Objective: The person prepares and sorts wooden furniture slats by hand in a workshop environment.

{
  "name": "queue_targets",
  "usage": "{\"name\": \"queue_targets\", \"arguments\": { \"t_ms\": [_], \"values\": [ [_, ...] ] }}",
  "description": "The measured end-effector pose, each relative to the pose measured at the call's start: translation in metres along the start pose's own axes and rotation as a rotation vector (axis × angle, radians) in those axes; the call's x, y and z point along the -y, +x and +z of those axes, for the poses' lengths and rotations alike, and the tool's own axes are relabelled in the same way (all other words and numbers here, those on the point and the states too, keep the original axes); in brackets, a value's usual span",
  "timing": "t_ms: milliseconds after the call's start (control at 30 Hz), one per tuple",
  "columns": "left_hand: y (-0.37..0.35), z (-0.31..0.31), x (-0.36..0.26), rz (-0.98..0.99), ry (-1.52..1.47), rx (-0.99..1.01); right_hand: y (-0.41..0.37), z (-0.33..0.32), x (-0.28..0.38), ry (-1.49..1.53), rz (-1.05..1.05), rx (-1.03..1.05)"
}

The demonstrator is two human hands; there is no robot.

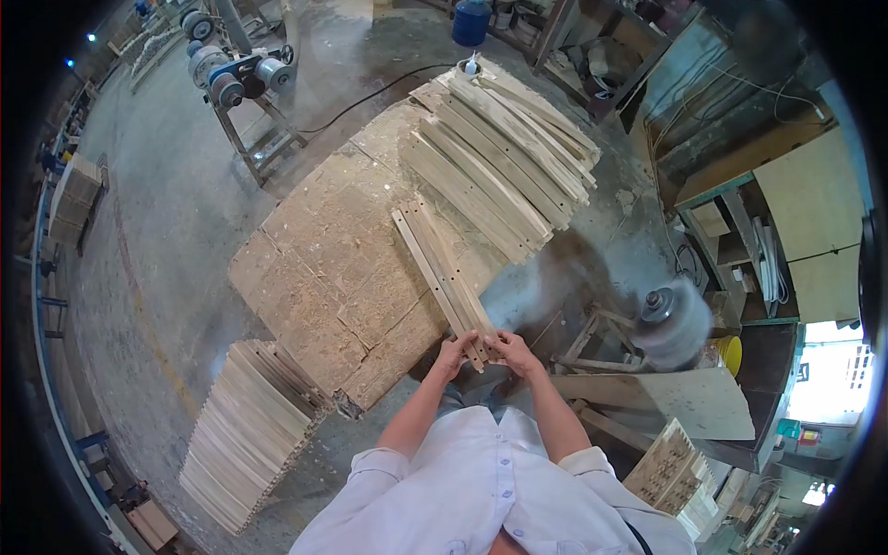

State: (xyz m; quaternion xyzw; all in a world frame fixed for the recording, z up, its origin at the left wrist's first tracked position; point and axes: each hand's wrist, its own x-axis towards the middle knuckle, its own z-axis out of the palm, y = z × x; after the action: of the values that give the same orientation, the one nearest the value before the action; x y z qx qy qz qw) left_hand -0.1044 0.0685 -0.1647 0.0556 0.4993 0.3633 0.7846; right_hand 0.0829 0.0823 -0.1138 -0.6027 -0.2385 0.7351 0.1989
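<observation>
A small bundle of long wooden slats (442, 268) with dark drilled holes points away from me, its far end over the worktable. My left hand (453, 355) grips the near end from the left. On the other side of that end, my right hand (511, 352) is closed around the slats, with its thumb on top. Beyond them, a large pile of similar slats (504, 153) lies on the worktable (310, 250), which is strewn with sawdust.
Another stack of slats (254, 425) stands left of the table. A sanding machine (673, 324), blurred around its drum, is at my right. A second machine on a stand (245, 79) is at the far left. Shelving (740, 245) lines the right side.
</observation>
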Motion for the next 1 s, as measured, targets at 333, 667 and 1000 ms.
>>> {"name": "queue_targets", "arguments": {
  "t_ms": [333,667,1000],
  "values": [
    [0.009,-0.009,0.008,0.058,-0.13,0.059,0.006,-0.01,-0.015,-0.04,0.005,0.161],
    [-0.093,0.094,0.01,0.154,0.184,0.233,-0.092,-0.04,-0.006,-0.029,-0.135,0.318],
    [-0.1,0.32,0.119,0.007,0.593,0.751,-0.251,-0.201,-0.074,0.326,-0.643,-0.214]
  ]
}}
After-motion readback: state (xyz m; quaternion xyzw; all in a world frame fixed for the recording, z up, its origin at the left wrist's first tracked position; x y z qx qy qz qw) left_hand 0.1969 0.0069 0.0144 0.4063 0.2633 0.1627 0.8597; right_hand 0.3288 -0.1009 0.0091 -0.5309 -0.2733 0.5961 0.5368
